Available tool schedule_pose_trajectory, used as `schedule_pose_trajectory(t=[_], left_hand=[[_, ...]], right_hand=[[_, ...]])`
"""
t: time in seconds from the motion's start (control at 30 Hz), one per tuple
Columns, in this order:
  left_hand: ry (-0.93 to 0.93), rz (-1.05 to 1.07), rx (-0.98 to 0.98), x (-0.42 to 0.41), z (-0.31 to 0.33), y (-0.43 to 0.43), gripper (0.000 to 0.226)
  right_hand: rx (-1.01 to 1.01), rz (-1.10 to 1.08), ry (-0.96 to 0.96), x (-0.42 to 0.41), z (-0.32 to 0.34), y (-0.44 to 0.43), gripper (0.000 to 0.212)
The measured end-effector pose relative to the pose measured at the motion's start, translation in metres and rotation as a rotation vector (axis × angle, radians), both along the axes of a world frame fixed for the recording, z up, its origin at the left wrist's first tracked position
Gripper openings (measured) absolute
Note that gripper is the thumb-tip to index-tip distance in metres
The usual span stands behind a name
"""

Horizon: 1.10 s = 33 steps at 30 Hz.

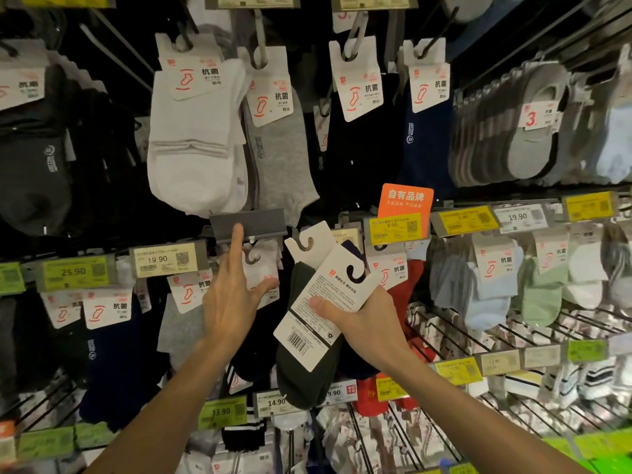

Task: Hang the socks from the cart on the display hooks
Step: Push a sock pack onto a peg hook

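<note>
Head view: right hand (362, 319) grips dark green socks on white cardboard headers (309, 357), tilted up-left, their hook slots just right of the grey plastic price-tag holder (248, 223), which the spread left hand (229, 302) touches with its forefinger.

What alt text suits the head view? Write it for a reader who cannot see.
The right hand grips carded packs of dark socks before a shop display of hanging socks. The open left hand points its index finger up at a blank grey tag holder.
</note>
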State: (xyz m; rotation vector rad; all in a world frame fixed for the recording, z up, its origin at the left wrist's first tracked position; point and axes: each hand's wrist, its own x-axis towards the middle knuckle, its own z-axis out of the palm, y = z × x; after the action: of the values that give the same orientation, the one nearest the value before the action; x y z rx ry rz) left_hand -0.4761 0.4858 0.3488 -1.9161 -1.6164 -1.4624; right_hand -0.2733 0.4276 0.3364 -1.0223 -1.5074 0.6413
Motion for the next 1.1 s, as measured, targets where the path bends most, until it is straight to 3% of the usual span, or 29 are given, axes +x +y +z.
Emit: schedule_pose_trajectory(t=[0.13,0.4,0.5,0.6,0.73,0.87,1.1], left_hand=[[0.057,0.055,-0.001,0.004,-0.001,0.003,0.116],[0.189,0.084,0.003,-0.011,-0.001,-0.015,0.112],[0.178,0.023,-0.089,-0.013,0.0,-0.039,0.093],[0.13,-0.033,-0.152,-0.007,0.0,-0.072,0.049],[-0.143,-0.284,-0.195,0.019,0.0,-0.11,0.019],[-0.205,-0.442,-0.349,0.04,-0.013,-0.117,0.056],[-0.258,-0.465,-0.437,0.044,-0.033,-0.118,0.072]], right_hand=[[0.005,0.02,0.003,0.002,0.003,-0.001,0.014],[-0.053,0.045,0.032,0.016,0.002,-0.005,0.017],[-0.078,0.061,0.032,0.021,0.0,-0.008,0.019],[-0.1,0.084,0.029,0.023,-0.005,-0.012,0.022],[-0.109,0.122,0.033,0.019,-0.009,-0.019,0.022],[-0.11,0.164,0.054,0.01,-0.011,-0.026,0.026],[-0.347,0.325,0.297,0.01,-0.019,-0.045,0.019]])
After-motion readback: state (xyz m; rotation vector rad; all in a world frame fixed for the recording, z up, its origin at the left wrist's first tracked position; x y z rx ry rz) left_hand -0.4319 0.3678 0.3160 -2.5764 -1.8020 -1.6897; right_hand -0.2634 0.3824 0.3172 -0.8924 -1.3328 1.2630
